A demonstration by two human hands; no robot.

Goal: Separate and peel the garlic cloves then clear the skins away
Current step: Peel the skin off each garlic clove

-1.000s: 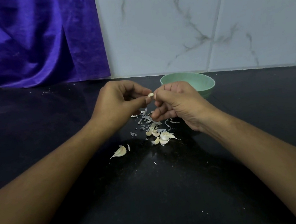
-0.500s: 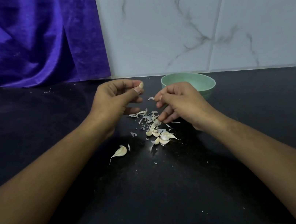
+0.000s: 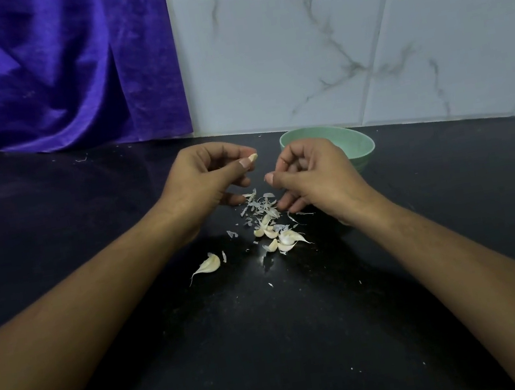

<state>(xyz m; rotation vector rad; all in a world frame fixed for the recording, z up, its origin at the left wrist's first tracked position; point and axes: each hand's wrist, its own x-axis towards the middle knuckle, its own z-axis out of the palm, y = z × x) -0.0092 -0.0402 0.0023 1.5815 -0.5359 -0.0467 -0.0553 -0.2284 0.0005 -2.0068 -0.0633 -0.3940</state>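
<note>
Left hand (image 3: 210, 178) pinches a garlic clove (image 3: 253, 158), long axis pointing to 3 o'clock toward the green bowl (image 3: 354, 145). Right hand (image 3: 310, 177), curled and seemingly empty, hovers at the clove's 4 o'clock, nearer the bowl.

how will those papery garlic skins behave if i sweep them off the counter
The skins look thin, curled and flaky, so probably very light and floppy; a quick sweep may scatter them. Small flecks already dot the counter, so some may cling. The cloves mixed in would likely get dragged along.
</note>
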